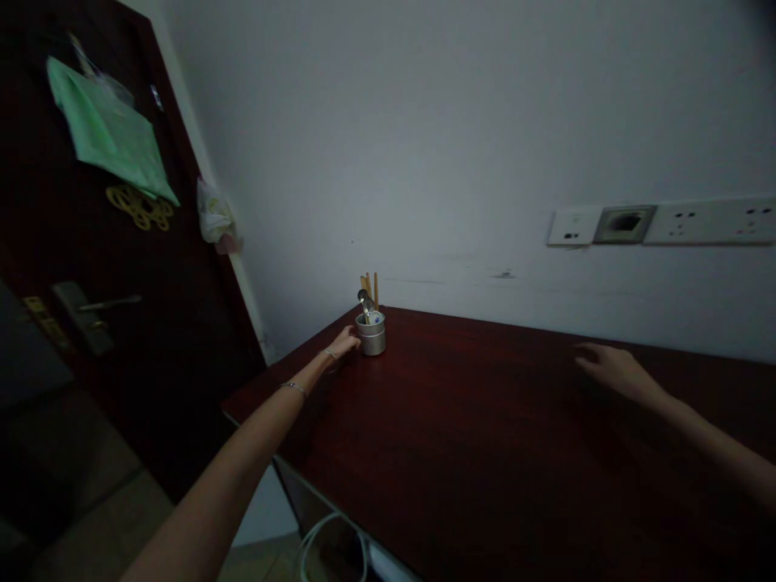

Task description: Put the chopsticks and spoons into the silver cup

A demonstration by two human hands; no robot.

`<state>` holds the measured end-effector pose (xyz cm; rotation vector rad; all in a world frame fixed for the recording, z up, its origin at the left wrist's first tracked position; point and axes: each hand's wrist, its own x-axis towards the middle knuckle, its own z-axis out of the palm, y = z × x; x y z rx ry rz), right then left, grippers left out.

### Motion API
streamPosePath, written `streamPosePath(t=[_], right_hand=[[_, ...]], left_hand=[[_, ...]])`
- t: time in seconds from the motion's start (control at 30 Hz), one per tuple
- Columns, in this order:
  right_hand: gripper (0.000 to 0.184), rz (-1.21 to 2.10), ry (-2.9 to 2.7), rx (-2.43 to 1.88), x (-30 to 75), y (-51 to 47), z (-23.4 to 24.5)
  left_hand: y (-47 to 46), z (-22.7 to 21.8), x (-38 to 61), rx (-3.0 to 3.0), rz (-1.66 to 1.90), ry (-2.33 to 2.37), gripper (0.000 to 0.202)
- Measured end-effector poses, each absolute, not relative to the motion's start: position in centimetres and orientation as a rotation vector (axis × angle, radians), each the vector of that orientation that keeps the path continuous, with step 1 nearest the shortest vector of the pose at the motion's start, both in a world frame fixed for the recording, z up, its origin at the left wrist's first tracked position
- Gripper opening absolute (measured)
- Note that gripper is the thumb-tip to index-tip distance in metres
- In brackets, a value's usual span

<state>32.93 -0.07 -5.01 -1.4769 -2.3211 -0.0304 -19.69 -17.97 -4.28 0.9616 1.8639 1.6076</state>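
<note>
At the far left corner of the desk (485, 420), close to the wall (454, 121), stands a small pale cup (372, 338) with wooden chopsticks (375, 287) and a metal spoon (366, 301) sticking up out of it. My left grip (347, 343) is stretched out to it and touches the cup's left side. I cannot tell whether the fingers have closed round it, as the hand is small and dim in this view. My right grip (612, 370) hovers well apart over the right part of the desk, fingers loosely spread, holding nothing.

I judge the cup light but hard, ceramic or enamelled metal, so smooth, rather slippery, and apt to chip if knocked against the wall. The tall chopsticks and spoon stand loose in it and make it top-heavy; tilted, they would likely rattle or slide out. The best hold, I think, is round the cup's lower body, thumb on one side and fingers opposite, kept upright, not by the rim or the sticks.
</note>
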Motion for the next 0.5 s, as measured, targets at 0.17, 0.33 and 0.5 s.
streamPosePath(t=[0.17,0.33,0.5], right_hand=[[0.033,0.233,-2.326,-1.182,21.9,-1.1,-0.2],[0.031,0.416,-2.391,-0.865,11.8,-2.8,2.5],[0.026,0.441,-2.509,-0.674,4.4,-4.3,3.9]], left_hand=[[-17.2,-3.7,-20.1,0.667,1.867,1.861,0.026],[-16.2,-5.4,-18.7,0.442,2.108,1.78,0.016],[-15.3,-6.9,-17.1,0.35,2.285,1.692,0.019]])
